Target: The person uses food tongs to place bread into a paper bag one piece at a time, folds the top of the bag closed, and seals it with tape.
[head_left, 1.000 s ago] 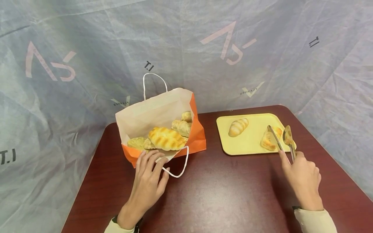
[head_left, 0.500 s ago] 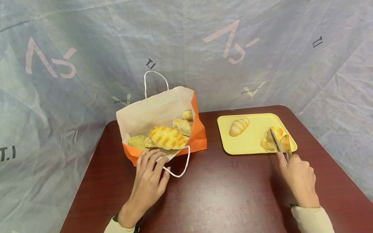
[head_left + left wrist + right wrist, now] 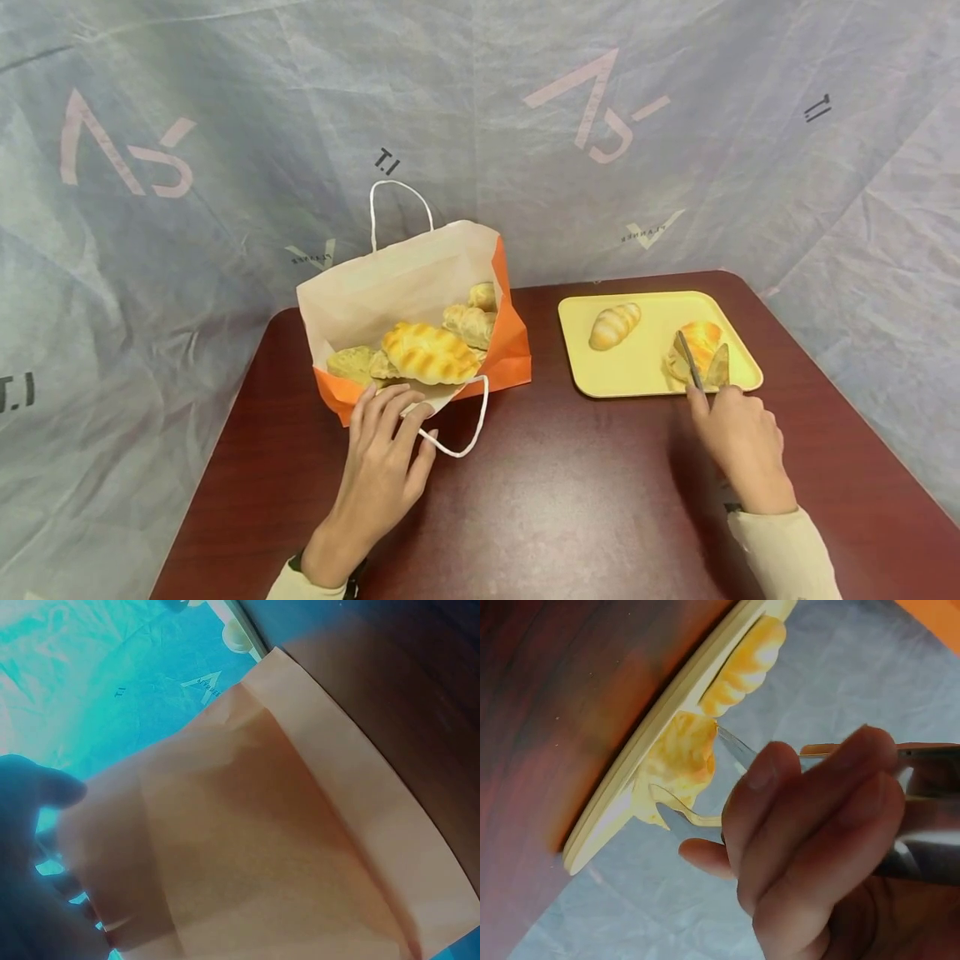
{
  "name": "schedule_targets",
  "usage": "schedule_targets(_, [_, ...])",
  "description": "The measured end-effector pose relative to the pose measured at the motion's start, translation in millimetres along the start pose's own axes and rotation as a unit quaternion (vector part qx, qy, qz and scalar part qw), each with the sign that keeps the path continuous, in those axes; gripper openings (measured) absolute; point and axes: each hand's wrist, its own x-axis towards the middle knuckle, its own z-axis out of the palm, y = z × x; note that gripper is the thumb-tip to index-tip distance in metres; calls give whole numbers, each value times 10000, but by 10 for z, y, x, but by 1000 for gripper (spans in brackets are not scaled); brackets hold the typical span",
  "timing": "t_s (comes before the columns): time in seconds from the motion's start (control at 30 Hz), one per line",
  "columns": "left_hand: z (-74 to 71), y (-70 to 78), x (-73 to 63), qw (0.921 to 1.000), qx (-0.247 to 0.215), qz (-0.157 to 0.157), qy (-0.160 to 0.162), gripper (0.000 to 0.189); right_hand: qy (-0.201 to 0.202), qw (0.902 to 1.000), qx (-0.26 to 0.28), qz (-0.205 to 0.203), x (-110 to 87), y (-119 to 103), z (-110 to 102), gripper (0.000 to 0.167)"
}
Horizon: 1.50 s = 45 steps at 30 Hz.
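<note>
My right hand (image 3: 746,450) grips metal serving tongs (image 3: 688,358), their tips spread on either side of a golden pastry (image 3: 702,335) on the yellow tray (image 3: 600,385). The right wrist view shows fingers curled round the tongs and the tips against or very near the pastry; firm contact cannot be told. A striped bread roll (image 3: 615,326) lies at the tray's left. My left hand (image 3: 378,475) holds the near rim of an orange paper bag (image 3: 512,354), fingers bent over its edge. Inside the bag, a large ridged bread (image 3: 427,354) lies uppermost.
Several other breads, one a pale roll (image 3: 468,325), fill the bag. A white rope handle (image 3: 480,429) hangs out over the dark red table (image 3: 555,500) near my left hand. Grey printed cloth (image 3: 480,108) hangs behind the table.
My right hand has moved left with the tongs, and their tips have come closer together around the pastry. The pastry seems slightly shifted. The left hand has stayed on the bag.
</note>
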Motion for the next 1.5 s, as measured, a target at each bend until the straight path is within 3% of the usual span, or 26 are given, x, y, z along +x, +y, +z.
schedule_targets(0.27, [-3,0,5,10000,-22,4,6,28,421,9983,-349,-210,-48,-134,79,58])
schedule_targets(0.5, [-4,4,-2,10000,-28,-14,-19,29,289,9978,-433,-403,-113,-129,92,55])
schedule_targets(0.77, [-3,-7,7,10000,-28,-2,15,28,723,9948,-285,-654,-86,-68,172,47])
schedule_targets(1.0, [-6,-4,6,10000,-22,-12,-8,28,821,9939,-16,-736,-92,-21,147,44])
schedule_targets(1.2, [-15,-11,9,10000,-24,-4,19,28,1379,9853,252,-979,-119,-97,97,46])
schedule_targets(1.5, [-17,-24,-8,10000,-18,-20,-42,29,1709,9750,485,-1334,-195,-207,50,39])
